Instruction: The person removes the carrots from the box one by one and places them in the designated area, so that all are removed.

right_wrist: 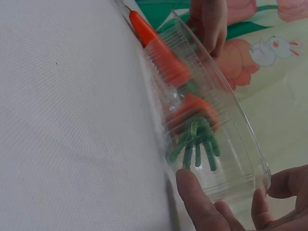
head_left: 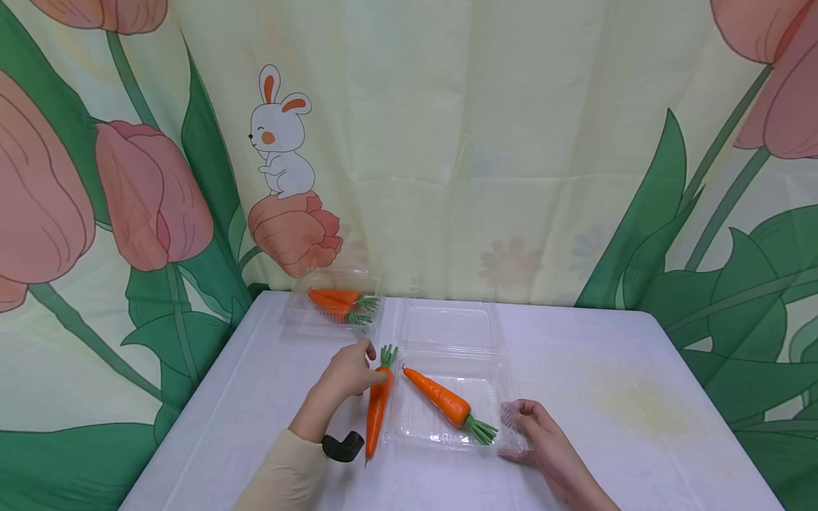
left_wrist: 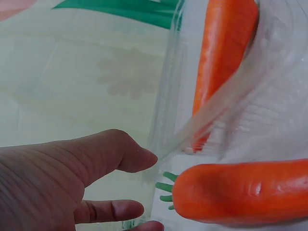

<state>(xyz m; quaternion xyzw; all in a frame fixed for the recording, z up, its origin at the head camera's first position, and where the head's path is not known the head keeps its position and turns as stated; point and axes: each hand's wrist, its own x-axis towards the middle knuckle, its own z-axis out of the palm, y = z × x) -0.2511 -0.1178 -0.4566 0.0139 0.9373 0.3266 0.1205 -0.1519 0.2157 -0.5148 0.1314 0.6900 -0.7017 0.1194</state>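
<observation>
An orange carrot [head_left: 378, 408] with green stem stubs lies on the table, left of an opened clear plastic container [head_left: 418, 422]. My left hand [head_left: 348, 369] is by its stem end; in the left wrist view the thumb [left_wrist: 139, 159] and fingers are spread, with a gap before that carrot. A second carrot [head_left: 441, 397] lies slantwise in the container, its green stems toward the near right corner. My right hand [head_left: 543, 443] grips the container's right side, thumb and fingers at the rim and wall in the right wrist view.
The container's lid [head_left: 450, 326] lies folded back behind it. At the back left stands another clear container [head_left: 297, 316] with carrots inside. The white-covered table [head_left: 575, 355] meets a printed curtain [head_left: 409, 177] at its back edge.
</observation>
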